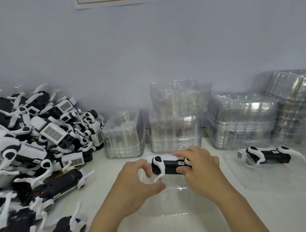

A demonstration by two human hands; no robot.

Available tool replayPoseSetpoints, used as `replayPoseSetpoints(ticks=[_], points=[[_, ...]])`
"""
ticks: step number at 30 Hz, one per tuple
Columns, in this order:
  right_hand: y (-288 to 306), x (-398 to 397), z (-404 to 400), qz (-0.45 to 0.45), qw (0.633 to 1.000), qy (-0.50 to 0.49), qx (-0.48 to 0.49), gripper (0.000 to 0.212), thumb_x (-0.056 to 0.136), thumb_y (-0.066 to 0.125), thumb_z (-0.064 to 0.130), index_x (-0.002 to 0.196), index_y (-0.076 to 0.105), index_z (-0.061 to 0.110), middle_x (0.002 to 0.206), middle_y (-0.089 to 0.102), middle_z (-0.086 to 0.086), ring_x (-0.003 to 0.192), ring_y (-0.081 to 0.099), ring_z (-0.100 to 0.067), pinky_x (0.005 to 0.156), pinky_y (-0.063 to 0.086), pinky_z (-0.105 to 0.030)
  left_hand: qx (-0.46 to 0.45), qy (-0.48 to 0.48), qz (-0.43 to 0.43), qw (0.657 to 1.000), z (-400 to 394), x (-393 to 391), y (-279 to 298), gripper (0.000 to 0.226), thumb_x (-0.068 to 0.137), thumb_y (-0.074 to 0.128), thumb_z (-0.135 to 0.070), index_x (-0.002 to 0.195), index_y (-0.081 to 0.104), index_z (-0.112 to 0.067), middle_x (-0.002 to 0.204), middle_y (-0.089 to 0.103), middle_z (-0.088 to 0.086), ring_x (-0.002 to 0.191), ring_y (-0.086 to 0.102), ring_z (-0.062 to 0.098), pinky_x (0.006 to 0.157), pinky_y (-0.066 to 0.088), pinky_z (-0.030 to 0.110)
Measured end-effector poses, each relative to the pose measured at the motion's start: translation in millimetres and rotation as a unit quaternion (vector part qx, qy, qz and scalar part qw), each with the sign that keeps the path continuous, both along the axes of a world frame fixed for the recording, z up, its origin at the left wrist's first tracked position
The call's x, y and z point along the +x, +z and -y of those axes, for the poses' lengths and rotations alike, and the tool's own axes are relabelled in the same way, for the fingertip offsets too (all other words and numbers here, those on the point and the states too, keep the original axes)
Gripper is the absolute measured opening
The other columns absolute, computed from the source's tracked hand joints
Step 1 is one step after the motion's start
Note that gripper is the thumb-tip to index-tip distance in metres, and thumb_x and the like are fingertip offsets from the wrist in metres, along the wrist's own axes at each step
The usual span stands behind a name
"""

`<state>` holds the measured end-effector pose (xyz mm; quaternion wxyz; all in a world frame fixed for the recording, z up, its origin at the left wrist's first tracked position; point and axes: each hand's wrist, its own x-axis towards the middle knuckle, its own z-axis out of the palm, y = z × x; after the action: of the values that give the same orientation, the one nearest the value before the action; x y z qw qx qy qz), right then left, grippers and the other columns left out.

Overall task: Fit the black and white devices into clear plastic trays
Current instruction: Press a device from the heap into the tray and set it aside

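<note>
Item in hand: one black and white device, glossy hard plastic with curved white arms, gripped at both ends, left hand and right hand with fingers curled round it, held over a clear tray at near centre. Done, as judged: one filled tray at right. Outstanding: large heap of devices at left. Stock: stacks of thin, ribbed, transparent trays along the far wall.

We are looking forward and down from head height, close over the table, facing the wall.
</note>
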<state>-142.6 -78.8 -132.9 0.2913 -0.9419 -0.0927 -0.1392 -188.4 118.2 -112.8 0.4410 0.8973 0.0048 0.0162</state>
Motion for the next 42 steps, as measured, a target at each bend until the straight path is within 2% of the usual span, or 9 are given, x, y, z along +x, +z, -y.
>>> replayPoseSetpoints(ticks=[3, 7, 10, 13, 18, 21, 25, 29, 42], points=[[-1, 0, -1, 0.003, 1.0, -0.001, 0.0, 0.038, 0.092, 0.064, 0.029, 0.123, 0.058, 0.049, 0.103, 0.047, 0.026, 0.101, 0.034, -0.004, 0.082, 0.012, -0.029, -0.113, 0.044, -0.012, 0.993, -3, 5, 0, 0.059, 0.065, 0.079, -0.063, 0.103, 0.045, -0.035, 0.117, 0.049, -0.021, 0.107, 0.05, -0.003, 0.072, 0.04, 0.019], [-3, 1, -2, 0.003, 1.0, 0.005, -0.001, 0.037, 0.092, 0.065, 0.028, 0.123, 0.059, 0.048, 0.103, 0.048, 0.026, 0.103, 0.035, -0.004, 0.082, 0.011, -0.027, -0.194, 0.114, 0.02, 0.974, 6, 18, -15, 0.037, 0.091, 0.059, -0.053, 0.123, 0.044, -0.039, 0.132, 0.053, -0.011, 0.118, 0.053, 0.014, 0.093, 0.043, 0.032], [-4, 0, -6, 0.009, 1.0, 0.018, -0.004, 0.036, 0.091, 0.064, 0.03, 0.122, 0.059, 0.048, 0.099, 0.047, 0.025, 0.104, 0.036, -0.003, 0.084, 0.013, -0.028, -0.22, 0.119, 0.0, 0.968, 9, 26, -26, 0.036, 0.097, 0.053, -0.049, 0.131, 0.05, -0.04, 0.133, 0.052, -0.011, 0.111, 0.052, 0.008, 0.088, 0.042, 0.03], [-4, -1, -9, 0.013, 1.0, 0.02, -0.019, 0.033, 0.092, 0.063, 0.033, 0.121, 0.058, 0.048, 0.099, 0.047, 0.023, 0.106, 0.037, -0.003, 0.083, 0.013, -0.028, -0.251, 0.135, -0.018, 0.958, 6, 34, -30, 0.031, 0.096, 0.055, -0.05, 0.124, 0.058, -0.038, 0.123, 0.059, -0.012, 0.099, 0.055, -0.001, 0.073, 0.042, 0.025], [-4, -1, -12, 0.019, 0.999, 0.026, -0.02, 0.034, 0.093, 0.062, 0.034, 0.123, 0.057, 0.048, 0.102, 0.046, 0.022, 0.112, 0.038, -0.004, 0.086, 0.012, -0.028, -0.301, 0.145, -0.055, 0.941, 5, 38, -33, 0.024, 0.092, 0.056, -0.057, 0.105, 0.059, -0.036, 0.107, 0.066, -0.011, 0.091, 0.062, 0.009, 0.064, 0.04, 0.03], [-4, -2, -12, 0.023, 0.999, 0.028, -0.02, 0.035, 0.092, 0.062, 0.035, 0.124, 0.058, 0.048, 0.104, 0.045, 0.022, 0.11, 0.038, -0.002, 0.088, 0.013, -0.028, -0.306, 0.143, -0.058, 0.94, 3, 41, -34, 0.023, 0.092, 0.056, -0.057, 0.1, 0.062, -0.036, 0.109, 0.068, -0.009, 0.097, 0.063, 0.01, 0.067, 0.04, 0.03], [-5, -2, -12, 0.024, 0.999, 0.03, -0.014, 0.036, 0.092, 0.063, 0.034, 0.125, 0.059, 0.046, 0.106, 0.046, 0.021, 0.11, 0.038, -0.002, 0.089, 0.013, -0.028, -0.315, 0.123, -0.06, 0.939, 0, 44, -37, 0.02, 0.095, 0.059, -0.043, 0.08, 0.07, -0.037, 0.108, 0.072, -0.002, 0.104, 0.065, 0.018, 0.085, 0.047, 0.035], [-6, -1, -12, 0.025, 0.999, 0.032, -0.014, 0.034, 0.092, 0.063, 0.033, 0.124, 0.06, 0.046, 0.105, 0.045, 0.021, 0.11, 0.037, -0.001, 0.089, 0.012, -0.027, -0.338, 0.128, -0.059, 0.931, 0, 47, -40, 0.016, 0.096, 0.061, -0.036, 0.086, 0.07, -0.026, 0.103, 0.072, 0.004, 0.1, 0.066, 0.024, 0.091, 0.048, 0.041], [-4, -3, -13, 0.026, 0.999, 0.034, -0.028, 0.025, 0.091, 0.061, 0.029, 0.115, 0.063, 0.037, 0.102, 0.047, 0.015, 0.11, 0.039, -0.007, 0.083, 0.012, -0.03, -0.308, 0.126, -0.057, 0.941, 2, 45, -34, 0.01, 0.1, 0.056, -0.03, 0.101, 0.065, -0.025, 0.102, 0.068, 0.0, 0.084, 0.065, 0.017, 0.059, 0.045, 0.026]])
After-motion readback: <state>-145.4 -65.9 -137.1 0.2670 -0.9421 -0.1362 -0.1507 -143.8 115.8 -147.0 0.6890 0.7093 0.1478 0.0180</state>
